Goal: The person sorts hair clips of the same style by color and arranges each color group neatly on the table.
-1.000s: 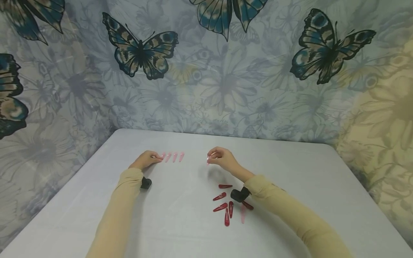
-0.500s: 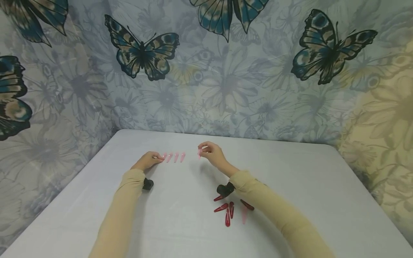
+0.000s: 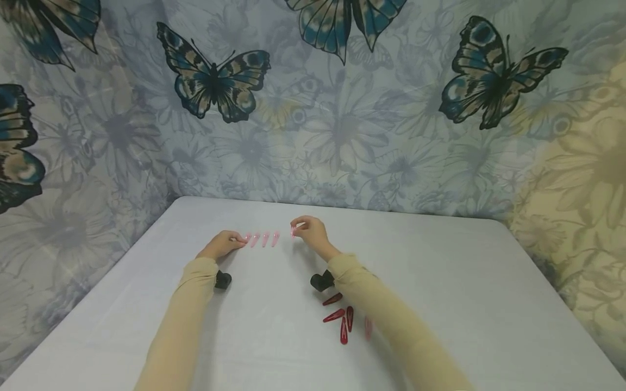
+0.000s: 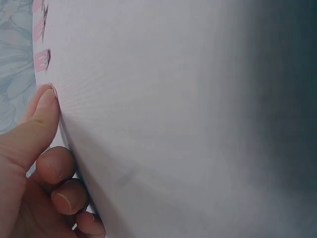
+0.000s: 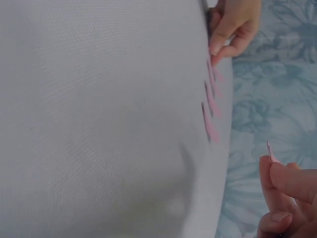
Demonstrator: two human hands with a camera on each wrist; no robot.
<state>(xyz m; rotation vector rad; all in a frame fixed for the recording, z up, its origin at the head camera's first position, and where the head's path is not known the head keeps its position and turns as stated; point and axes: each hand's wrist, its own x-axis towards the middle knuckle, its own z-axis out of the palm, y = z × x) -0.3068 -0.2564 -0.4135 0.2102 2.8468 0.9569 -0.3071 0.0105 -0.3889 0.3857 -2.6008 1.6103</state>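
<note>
Several pink snap hair clips (image 3: 265,239) lie side by side in a row on the white table. At the row's left end my left hand (image 3: 221,244) pinches the leftmost clip (image 3: 247,237) between thumb and index finger, the other fingers curled under. My right hand (image 3: 311,233) is just right of the row and holds another pink hair clip (image 5: 271,151) between thumb and fingertips, raised over the table with its narrow end sticking out. In the left wrist view the thumb (image 4: 42,116) covers most of the clip it touches.
Red hair clips (image 3: 344,330) lie scattered near the right forearm, with one pink clip (image 3: 368,328) partly hidden by the sleeve. Black wrist cameras (image 3: 322,281) hang under both wrists. Butterfly-patterned fabric (image 3: 342,136) stands behind the white table (image 3: 440,255).
My right hand has moved left with its pink hair clip, close to the right end of the row. The right sleeve now covers some loose clips. My left hand stays in place.
</note>
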